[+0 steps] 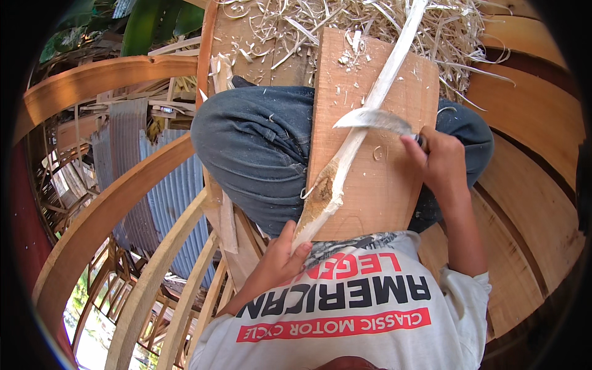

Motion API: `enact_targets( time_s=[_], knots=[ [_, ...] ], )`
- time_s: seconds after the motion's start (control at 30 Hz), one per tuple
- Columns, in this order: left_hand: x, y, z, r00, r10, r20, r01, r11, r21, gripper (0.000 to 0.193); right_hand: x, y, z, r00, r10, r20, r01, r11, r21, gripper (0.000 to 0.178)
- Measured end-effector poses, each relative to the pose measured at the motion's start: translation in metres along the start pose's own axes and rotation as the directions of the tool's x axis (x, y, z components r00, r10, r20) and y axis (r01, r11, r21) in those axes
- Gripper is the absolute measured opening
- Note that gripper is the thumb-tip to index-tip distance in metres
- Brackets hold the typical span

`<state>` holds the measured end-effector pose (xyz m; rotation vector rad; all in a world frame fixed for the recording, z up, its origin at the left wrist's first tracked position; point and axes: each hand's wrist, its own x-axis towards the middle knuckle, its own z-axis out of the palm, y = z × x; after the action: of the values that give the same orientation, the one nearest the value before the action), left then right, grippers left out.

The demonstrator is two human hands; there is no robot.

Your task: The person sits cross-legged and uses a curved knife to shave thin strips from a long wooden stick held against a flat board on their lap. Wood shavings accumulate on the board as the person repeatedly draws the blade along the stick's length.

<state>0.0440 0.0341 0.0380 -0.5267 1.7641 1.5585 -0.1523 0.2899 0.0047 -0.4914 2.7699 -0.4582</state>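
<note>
A long, pale, partly peeled stick (349, 150) slants across a flat wooden board (373, 200) that rests on my lap. Its lower part carries a rough brown hollow or knot. My left hand (287, 256) is closed round the stick's near end, close to my shirt. In my right hand (441, 157) is a knife (376, 119) with a curved, pointed blade, gripped by its dark handle. The blade lies across the stick above its middle, its tip toward the left. My fingers hide most of the handle.
Curly wood shavings (394, 24) heap up beyond the board. Curved timber ribs (111, 213) rise on the left, with corrugated metal sheets (176, 203) behind them. Wide curved planks (524, 191) line the right side. My bent legs in jeans (253, 148) flank the board.
</note>
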Motion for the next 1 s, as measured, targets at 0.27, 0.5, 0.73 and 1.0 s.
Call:
enact_targets(
  time_s=[0.27,0.5,0.73,1.0],
  knots=[
    [0.004,0.002,-0.002,1.0,0.0,0.022,0.0,0.999,-0.039,0.037,0.02,0.029,0.003,0.989,0.072,-0.127,-0.086,0.99,-0.112,0.055],
    [0.002,-0.005,-0.007,0.998,0.004,0.056,-0.002,0.999,-0.044,0.042,0.058,0.085,-0.026,0.901,0.352,-0.254,-0.362,0.932,0.009,0.061],
    [0.006,-0.006,-0.013,0.974,-0.116,0.192,0.152,0.971,-0.184,0.053,0.018,-0.001,-0.001,0.998,0.062,-0.027,-0.061,0.998,0.017,0.052],
    [0.007,-0.01,-0.008,0.989,-0.04,0.141,0.078,0.96,-0.271,0.069,0.044,0.006,0.005,0.993,-0.023,-0.118,0.008,0.992,-0.13,0.057]
  ],
)
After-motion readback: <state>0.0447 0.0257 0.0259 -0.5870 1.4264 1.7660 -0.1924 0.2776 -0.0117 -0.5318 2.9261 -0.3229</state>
